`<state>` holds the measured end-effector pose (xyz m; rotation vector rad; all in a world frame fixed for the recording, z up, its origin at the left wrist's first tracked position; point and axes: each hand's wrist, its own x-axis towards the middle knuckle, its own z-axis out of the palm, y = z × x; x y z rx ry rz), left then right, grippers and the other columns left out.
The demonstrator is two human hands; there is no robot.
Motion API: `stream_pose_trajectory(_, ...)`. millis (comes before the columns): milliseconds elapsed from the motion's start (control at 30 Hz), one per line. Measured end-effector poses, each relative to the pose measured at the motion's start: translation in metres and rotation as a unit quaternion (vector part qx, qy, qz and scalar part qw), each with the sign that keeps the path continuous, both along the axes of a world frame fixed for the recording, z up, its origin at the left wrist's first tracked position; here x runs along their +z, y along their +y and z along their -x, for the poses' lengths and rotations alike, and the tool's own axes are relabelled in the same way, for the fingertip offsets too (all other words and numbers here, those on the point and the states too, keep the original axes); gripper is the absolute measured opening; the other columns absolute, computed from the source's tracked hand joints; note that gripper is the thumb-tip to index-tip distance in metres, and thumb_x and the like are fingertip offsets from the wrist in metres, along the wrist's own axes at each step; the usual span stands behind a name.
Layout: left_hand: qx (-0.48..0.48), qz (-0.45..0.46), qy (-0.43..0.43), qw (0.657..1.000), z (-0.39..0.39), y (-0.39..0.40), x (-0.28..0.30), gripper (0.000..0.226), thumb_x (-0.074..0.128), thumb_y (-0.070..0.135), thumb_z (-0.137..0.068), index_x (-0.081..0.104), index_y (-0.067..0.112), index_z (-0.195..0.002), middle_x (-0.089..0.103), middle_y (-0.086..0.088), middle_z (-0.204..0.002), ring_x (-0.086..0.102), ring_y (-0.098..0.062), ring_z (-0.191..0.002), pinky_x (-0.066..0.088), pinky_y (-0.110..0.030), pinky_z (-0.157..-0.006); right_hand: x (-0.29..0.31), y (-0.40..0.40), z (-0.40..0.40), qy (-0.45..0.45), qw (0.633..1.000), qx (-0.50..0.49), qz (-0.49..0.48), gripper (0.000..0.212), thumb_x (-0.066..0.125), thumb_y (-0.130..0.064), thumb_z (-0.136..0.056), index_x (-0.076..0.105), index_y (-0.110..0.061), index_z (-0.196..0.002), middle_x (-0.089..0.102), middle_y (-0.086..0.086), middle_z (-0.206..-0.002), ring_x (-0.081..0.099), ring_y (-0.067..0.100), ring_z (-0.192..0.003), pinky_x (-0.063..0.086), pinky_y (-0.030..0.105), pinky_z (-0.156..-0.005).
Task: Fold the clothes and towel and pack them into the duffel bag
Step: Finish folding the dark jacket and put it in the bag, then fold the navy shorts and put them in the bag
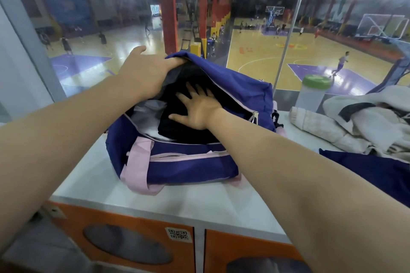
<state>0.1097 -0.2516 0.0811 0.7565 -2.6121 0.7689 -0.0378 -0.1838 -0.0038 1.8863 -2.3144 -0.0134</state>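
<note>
A navy duffel bag (190, 166) with pink straps stands open on the white locker top (199, 204). My left hand (144, 71) grips the bag's far flap and holds it up. My right hand (197, 111) lies flat with spread fingers on a folded black garment (177, 126) inside the bag. A white cloth (146, 115) shows in the bag to the left of the black garment. To the right on the locker top lies a pile of cream clothes (366, 122) and a rolled pale towel (315, 124).
A clear bottle with a green lid (312, 93) stands behind the pile at the right. A second navy fabric piece (372, 168) lies at the right edge. A glass pane runs right behind the bag. Orange locker doors (133, 239) sit below the top.
</note>
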Motion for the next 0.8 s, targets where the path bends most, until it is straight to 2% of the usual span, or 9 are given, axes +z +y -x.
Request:
stream_pose_trajectory(133, -0.009, 0.004, 0.008, 1.000, -0.001, -0.002, -0.004, 0.074, 0.049, 0.011, -0.086, 0.022, 0.037, -0.150, 0.061, -0.004, -0.116, 0.061, -0.028, -0.102, 0.024, -0.043, -0.108, -0.002, 0.001, 0.008, -0.053, 0.997, -0.010, -0.053, 0.080, 0.027, -0.075, -0.088, 0.005, -0.037, -0.154, -0.008, 0.005, -0.163, -0.007, 0.030, -0.150, -0.002, 0.046, -0.119)
stream_pose_trajectory(233, -0.007, -0.007, 0.012, 1.000, -0.003, 0.002, -0.004, 0.072, 0.049, 0.013, -0.087, 0.023, 0.036, -0.150, 0.058, -0.006, -0.119, 0.060, -0.029, -0.104, 0.025, -0.042, -0.107, 0.000, 0.006, 0.006, -0.045, 0.997, -0.012, -0.054, 0.078, 0.026, -0.075, -0.089, 0.006, -0.037, -0.154, -0.008, 0.004, -0.163, -0.008, 0.029, -0.149, -0.003, 0.046, -0.119)
stream_pose_trajectory(367, -0.023, -0.038, 0.015, 0.999, -0.006, 0.007, -0.010, 0.075, 0.053, 0.008, -0.083, 0.028, 0.034, -0.149, 0.052, -0.009, -0.129, 0.054, -0.033, -0.108, 0.033, -0.040, -0.100, -0.007, 0.024, 0.003, -0.063, 0.998, 0.002, 0.000, 0.075, 0.024, -0.072, -0.091, 0.008, -0.036, -0.154, -0.002, 0.004, -0.164, -0.004, 0.027, -0.150, -0.003, 0.045, -0.120)
stream_pose_trajectory(467, -0.038, -0.096, 0.054, 0.993, -0.006, 0.016, -0.017, 0.076, 0.059, 0.005, -0.078, 0.037, 0.031, -0.146, 0.035, -0.012, -0.148, 0.042, -0.038, -0.125, 0.037, -0.047, -0.103, -0.009, 0.046, -0.003, -0.087, 0.995, 0.010, 0.056, 0.075, 0.026, -0.069, -0.092, 0.008, -0.033, -0.155, 0.006, 0.003, -0.164, 0.001, 0.026, -0.150, 0.000, 0.044, -0.121)
stream_pose_trajectory(567, -0.033, -0.131, 0.088, 0.987, -0.007, 0.035, -0.026, 0.070, 0.058, 0.008, -0.080, 0.043, 0.030, -0.144, 0.022, -0.018, -0.156, 0.027, -0.042, -0.137, 0.029, -0.053, -0.111, -0.007, 0.073, -0.011, -0.081, 0.994, 0.025, 0.071, 0.073, 0.027, -0.066, -0.094, 0.011, -0.029, -0.155, 0.010, 0.005, -0.163, 0.006, 0.027, -0.149, 0.002, 0.044, -0.120)
stream_pose_trajectory(700, -0.066, -0.074, 0.112, 0.989, -0.012, 0.071, -0.043, 0.054, 0.061, 0.016, -0.081, 0.056, 0.022, -0.135, 0.027, -0.019, -0.156, 0.027, -0.041, -0.139, 0.023, -0.055, -0.112, -0.002, 0.119, -0.019, -0.062, 0.992, 0.039, 0.098, 0.069, 0.030, -0.060, -0.096, 0.019, -0.025, -0.154, 0.016, 0.007, -0.162, 0.012, 0.029, -0.148, 0.006, 0.044, -0.120)
stream_pose_trajectory(800, -0.062, -0.090, 0.119, 0.987, -0.016, 0.099, -0.054, 0.047, 0.057, 0.026, -0.089, 0.054, 0.023, -0.136, 0.026, -0.013, -0.157, 0.023, -0.038, -0.143, 0.019, -0.055, -0.114, 0.000, 0.156, -0.023, -0.063, 0.991, 0.038, 0.111, 0.066, 0.032, -0.058, -0.097, 0.023, -0.024, -0.153, 0.018, 0.007, -0.161, 0.014, 0.030, -0.148, 0.008, 0.044, -0.120)
